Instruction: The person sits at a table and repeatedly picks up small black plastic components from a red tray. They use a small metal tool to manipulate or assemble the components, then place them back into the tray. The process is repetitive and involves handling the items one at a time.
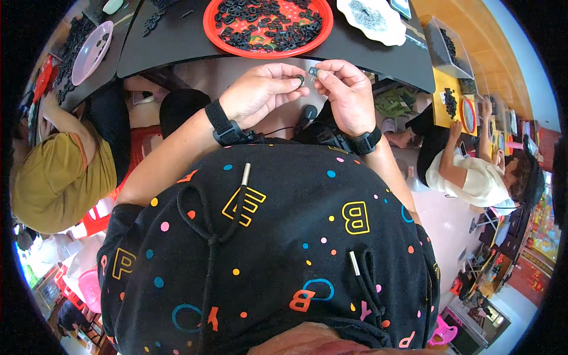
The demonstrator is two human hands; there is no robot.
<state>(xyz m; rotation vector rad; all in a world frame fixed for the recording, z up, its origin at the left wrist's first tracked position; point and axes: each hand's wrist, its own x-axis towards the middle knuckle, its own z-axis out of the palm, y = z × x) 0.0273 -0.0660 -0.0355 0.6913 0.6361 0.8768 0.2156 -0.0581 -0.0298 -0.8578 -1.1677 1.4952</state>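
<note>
Both my hands are raised in front of me, just off the near edge of the black table. My left hand [259, 92] pinches a small dark ring-shaped part [300, 79] between thumb and fingertips. Close beside it, my right hand [348, 94] holds a small dark piece [313, 71] in a thumb-and-finger pinch; its exact kind is too small to make out. A narrow gap separates the two pieces. Beyond my hands, a round red tray [208, 34] carries many small black parts. To its right sits a white scalloped plate [395, 35] with a heap of tiny greyish bits.
The black table [171, 44] curves across the far side. More black parts [152, 22] lie left of the tray, near a pale pink plate [83, 66]. A clear bin [460, 66] stands at the right. People sit working on both sides, one in an olive shirt [65, 183].
</note>
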